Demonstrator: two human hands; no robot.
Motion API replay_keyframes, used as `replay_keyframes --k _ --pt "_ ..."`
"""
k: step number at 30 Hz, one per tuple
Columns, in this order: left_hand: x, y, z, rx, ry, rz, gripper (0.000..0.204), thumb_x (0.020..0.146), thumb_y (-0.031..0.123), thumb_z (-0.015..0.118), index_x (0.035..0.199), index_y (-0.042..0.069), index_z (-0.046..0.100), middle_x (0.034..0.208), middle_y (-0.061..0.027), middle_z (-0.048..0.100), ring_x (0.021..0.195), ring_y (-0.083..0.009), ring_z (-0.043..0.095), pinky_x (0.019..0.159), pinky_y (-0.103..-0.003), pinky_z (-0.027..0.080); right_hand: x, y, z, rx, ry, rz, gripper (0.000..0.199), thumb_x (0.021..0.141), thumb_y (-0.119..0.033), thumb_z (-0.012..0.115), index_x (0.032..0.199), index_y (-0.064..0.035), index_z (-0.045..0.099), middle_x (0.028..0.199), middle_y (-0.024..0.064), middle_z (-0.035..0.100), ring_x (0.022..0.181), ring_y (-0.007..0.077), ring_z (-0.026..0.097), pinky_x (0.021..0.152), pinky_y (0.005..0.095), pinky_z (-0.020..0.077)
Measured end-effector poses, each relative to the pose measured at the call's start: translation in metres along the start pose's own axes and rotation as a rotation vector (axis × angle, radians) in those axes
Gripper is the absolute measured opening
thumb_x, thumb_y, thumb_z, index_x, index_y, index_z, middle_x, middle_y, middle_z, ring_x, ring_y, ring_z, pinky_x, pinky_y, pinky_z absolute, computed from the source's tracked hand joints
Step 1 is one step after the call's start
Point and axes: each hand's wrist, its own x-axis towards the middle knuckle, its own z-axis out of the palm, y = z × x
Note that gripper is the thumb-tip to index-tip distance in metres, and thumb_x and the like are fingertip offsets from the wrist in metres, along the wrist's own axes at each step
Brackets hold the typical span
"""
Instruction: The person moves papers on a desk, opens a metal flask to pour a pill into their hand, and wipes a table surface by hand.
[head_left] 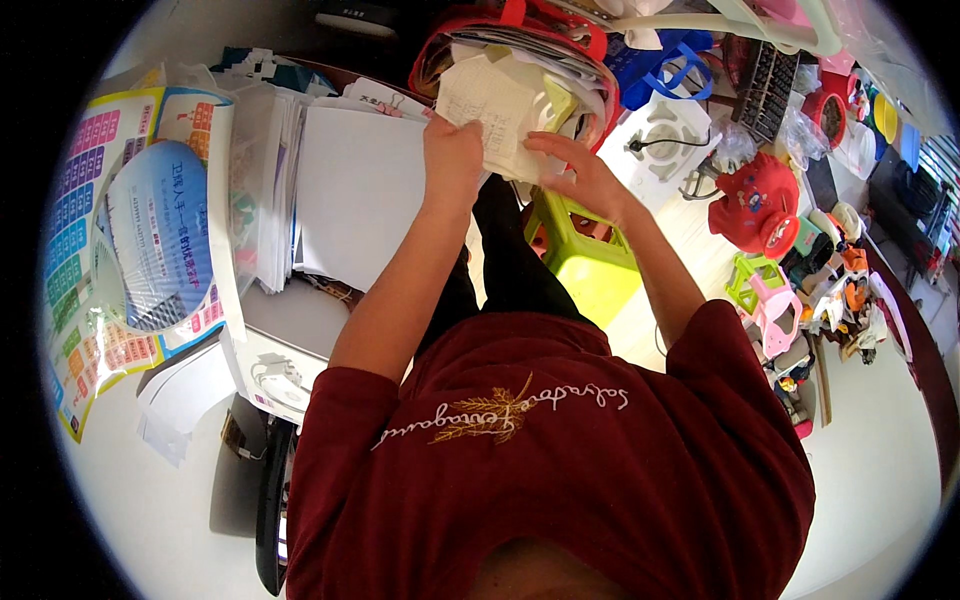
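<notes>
A cream notepad [490, 110] with handwriting on its top page is held up in front of me. My left hand [455, 158] grips its lower left side, thumb lying on the page. At the pad's right edge is my right hand [588, 178], its fingers and thumb spread; the fingertips reach the paper, though I cannot tell whether they pinch any of it. Directly behind the pad stands a red bag [597, 42] stuffed with papers and booklets.
A white paper stack [360, 190] lies left, beside a clear plastic file box [262, 190] and a colourful chart sheet [75, 250]. A lime-green stool [600, 280] stands below my right hand. Rightward are a black keyboard [768, 92], a red cloth item [752, 205] and clutter.
</notes>
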Motion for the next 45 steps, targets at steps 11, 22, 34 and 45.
replay_keyframes --k 11,22,34,45 --pt "-0.036 -0.018 -0.001 -0.077 0.135 0.011 0.041 0.083 -0.005 0.044 0.124 -0.005 0.042 0.119 -0.0142 0.052 0.105 -0.0243 0.054 0.089 -0.034 0.044 0.103 0.105 0.050 -0.201 0.027 0.190 0.052 0.089 -0.039 0.045 0.131 -0.0073 0.042 0.136 0.0173 0.039 0.127 0.0302 0.035 0.105 0.0330 0.0280" --pt "-0.030 -0.021 -0.006 -0.126 0.133 0.004 0.037 0.083 -0.003 0.046 0.119 -0.006 0.046 0.112 -0.0141 0.056 0.097 -0.0241 0.059 0.079 -0.033 0.049 0.131 0.083 0.047 -0.584 0.321 0.043 0.072 0.075 -0.036 0.063 0.133 -0.0074 0.033 0.137 0.0152 0.032 0.121 0.0393 0.035 0.100 0.0425 0.0330" --pt "-0.034 -0.020 -0.006 -0.163 0.145 -0.020 0.033 0.083 -0.003 0.045 0.115 -0.008 0.048 0.112 -0.0135 0.057 0.098 -0.0219 0.058 0.085 -0.030 0.045 0.153 0.076 0.032 -1.047 0.073 -0.173 0.061 0.070 -0.022 0.061 0.127 -0.0213 0.041 0.126 0.0085 0.041 0.103 0.0319 0.054 0.076 0.0437 0.0520" --pt "-0.040 -0.014 -0.006 -0.237 0.126 -0.057 0.035 0.082 -0.003 0.045 0.118 -0.007 0.047 0.114 -0.0138 0.056 0.101 -0.0215 0.056 0.087 -0.030 0.043 0.161 0.056 0.024 -1.136 -0.108 -0.178 0.039 0.067 -0.017 0.066 0.104 -0.0102 0.058 0.113 0.0101 0.048 0.104 0.0277 0.051 0.083 0.0402 0.0478"
